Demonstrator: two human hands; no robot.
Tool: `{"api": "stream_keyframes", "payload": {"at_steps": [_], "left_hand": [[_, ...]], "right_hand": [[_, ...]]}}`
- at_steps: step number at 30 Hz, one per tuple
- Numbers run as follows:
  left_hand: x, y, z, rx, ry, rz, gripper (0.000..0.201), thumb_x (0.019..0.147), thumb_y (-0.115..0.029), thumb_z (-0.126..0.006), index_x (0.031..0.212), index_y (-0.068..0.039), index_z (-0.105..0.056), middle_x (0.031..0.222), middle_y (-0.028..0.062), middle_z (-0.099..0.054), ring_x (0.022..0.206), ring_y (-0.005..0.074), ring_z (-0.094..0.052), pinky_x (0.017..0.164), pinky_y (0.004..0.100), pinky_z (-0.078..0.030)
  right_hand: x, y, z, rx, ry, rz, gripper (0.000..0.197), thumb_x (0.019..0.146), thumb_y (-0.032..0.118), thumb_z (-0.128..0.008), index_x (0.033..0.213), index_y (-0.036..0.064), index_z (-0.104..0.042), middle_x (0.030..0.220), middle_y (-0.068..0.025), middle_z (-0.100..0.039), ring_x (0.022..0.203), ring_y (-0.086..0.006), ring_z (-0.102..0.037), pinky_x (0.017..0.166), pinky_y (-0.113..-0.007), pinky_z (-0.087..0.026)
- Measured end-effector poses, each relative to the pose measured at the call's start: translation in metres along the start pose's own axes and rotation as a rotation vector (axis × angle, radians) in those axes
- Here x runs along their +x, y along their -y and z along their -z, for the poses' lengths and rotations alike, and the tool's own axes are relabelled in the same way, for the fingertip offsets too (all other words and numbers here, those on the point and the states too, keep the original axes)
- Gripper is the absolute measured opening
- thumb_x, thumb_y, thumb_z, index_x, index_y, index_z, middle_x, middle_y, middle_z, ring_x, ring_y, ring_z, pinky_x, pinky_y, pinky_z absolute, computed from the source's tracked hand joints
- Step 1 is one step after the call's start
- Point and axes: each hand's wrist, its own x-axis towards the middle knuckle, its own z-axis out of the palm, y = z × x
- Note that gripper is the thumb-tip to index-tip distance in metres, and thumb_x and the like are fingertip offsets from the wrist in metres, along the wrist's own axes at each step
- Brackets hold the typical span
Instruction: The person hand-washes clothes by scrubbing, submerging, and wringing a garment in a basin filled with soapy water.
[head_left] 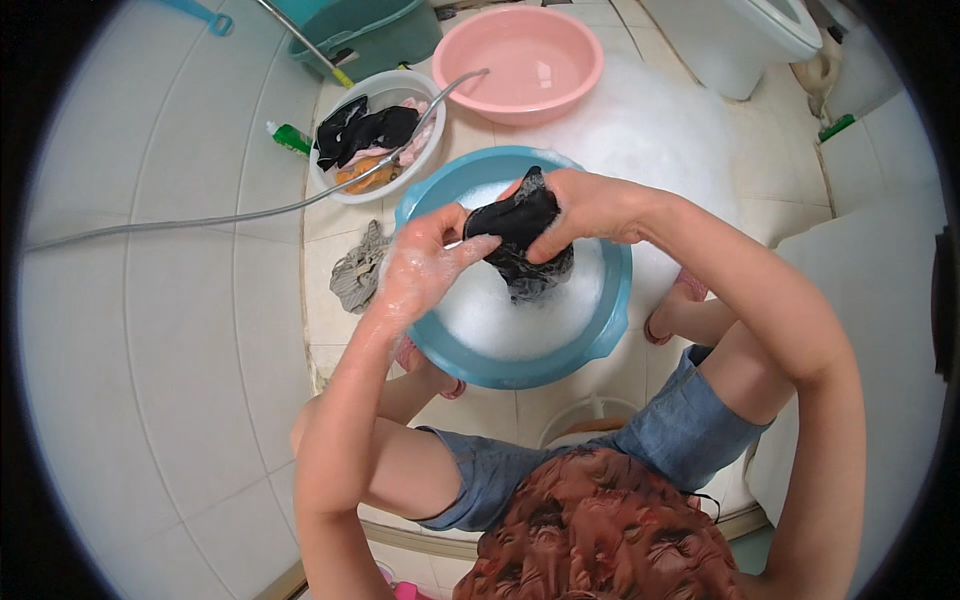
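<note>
Between my two hands hangs a wet black cloth garment [517, 225], flecked with suds; its exact kind I cannot make out. My left hand [425, 262], coated in foam, pinches its left edge with thumb and fingers. My right hand [590, 212] grips the other side, thumb across the front and fingers partly behind the cloth. Below them stands a blue basin [617, 310] filled with white suds [500, 325]. The garment's lower end hangs over the foam; whether it touches is unclear.
A white basin [432, 160] of clothes and a pink basin [590, 85] with water stand beyond. A grey hose [240, 215] crosses from the left wall into the pink one. A striped cloth [358, 272] lies left; foam [670, 150] covers floor at right, near a toilet [735, 45].
</note>
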Motion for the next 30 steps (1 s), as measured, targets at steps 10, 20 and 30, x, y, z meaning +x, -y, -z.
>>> {"api": "stream_keyframes", "payload": {"at_steps": [10, 20, 30], "left_hand": [[0.006, 0.012, 0.005, -0.852, 0.097, -0.127, 0.02, 0.073, -0.003, -0.063, 0.072, -0.004, -0.043, 0.11, 0.0104, -0.053, 0.083, 0.0087, -0.049, 0.074, 0.0229, -0.041], [0.011, -0.002, -0.003, -0.594, 0.151, 0.194, 0.044, 0.069, -0.017, -0.071, 0.106, 0.001, -0.056, 0.09, 0.0086, -0.061, 0.082, 0.0142, -0.058, 0.075, 0.025, -0.046], [0.023, 0.012, 0.04, -0.985, -0.153, 0.024, 0.03, 0.082, -0.02, -0.058, 0.105, -0.001, -0.054, 0.092, 0.0082, -0.061, 0.079, 0.0156, -0.061, 0.07, 0.027, -0.051]], "right_hand": [[-0.001, 0.009, 0.016, -0.245, -0.221, 0.115, 0.027, 0.078, 0.018, -0.063, 0.097, -0.001, -0.061, 0.088, -0.005, -0.062, 0.079, -0.0108, -0.056, 0.076, -0.025, -0.045], [-0.001, 0.017, 0.013, -0.464, -0.164, 0.05, 0.026, 0.075, 0.023, -0.065, 0.092, 0.0043, -0.062, 0.083, -0.0029, -0.061, 0.078, -0.0082, -0.053, 0.071, -0.026, -0.044], [0.003, -0.027, 0.072, -0.998, -0.213, -0.016, 0.021, 0.069, 0.008, -0.065, 0.087, -0.0016, -0.059, 0.078, -0.0152, -0.062, 0.076, -0.025, -0.058, 0.073, -0.033, -0.044]]}}
